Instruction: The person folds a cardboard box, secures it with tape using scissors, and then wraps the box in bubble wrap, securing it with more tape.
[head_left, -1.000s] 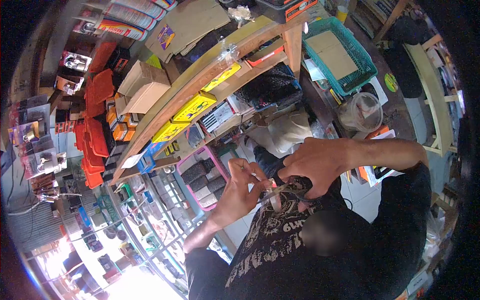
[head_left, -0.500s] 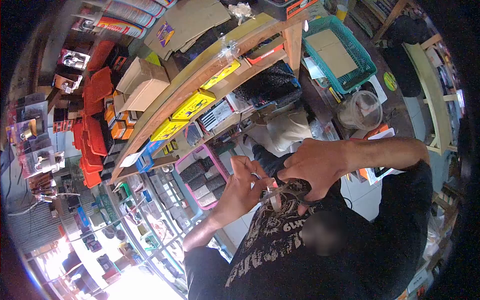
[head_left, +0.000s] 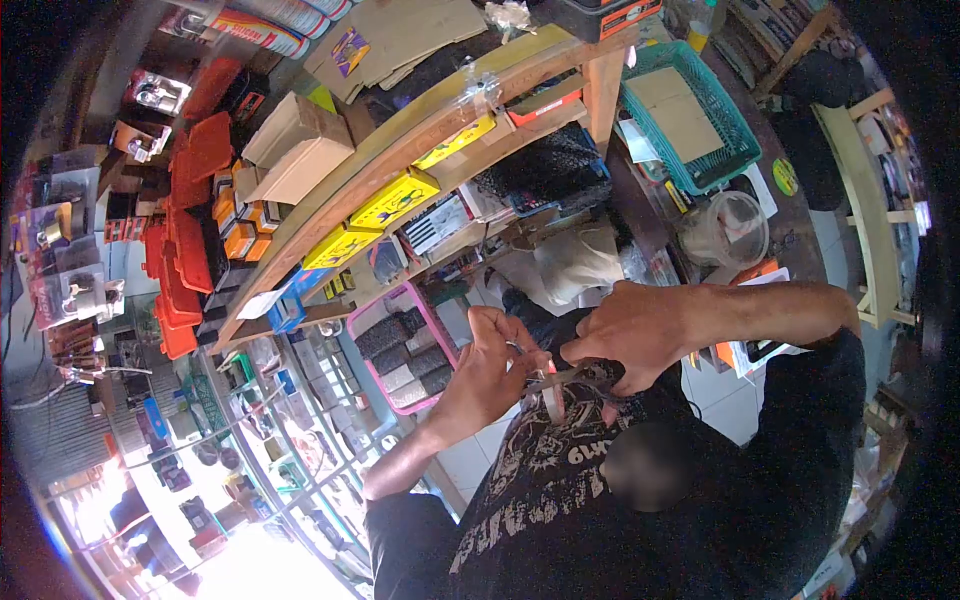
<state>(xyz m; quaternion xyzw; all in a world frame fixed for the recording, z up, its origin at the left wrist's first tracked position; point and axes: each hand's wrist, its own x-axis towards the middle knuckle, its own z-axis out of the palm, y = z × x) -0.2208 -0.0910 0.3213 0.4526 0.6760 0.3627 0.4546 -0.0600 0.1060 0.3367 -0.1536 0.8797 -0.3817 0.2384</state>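
Observation:
My right hand comes in from the right and is closed around the dark handles of a pair of scissors. The blades point left towards my left hand. That hand pinches a small pale strip, which hangs down between the two hands, close to my black printed shirt. The scissor blades sit at the strip's upper end. What the strip is made of is too small to tell.
A curved wooden shelf with yellow boxes and cardboard boxes runs above the hands. Orange cases fill the left wall. A pink tray lies below the shelf, a teal basket and a clear tub at upper right.
Both hands stay together at the strip and scissors. The view has shifted slightly, so the shelf and basket sit a little further right.

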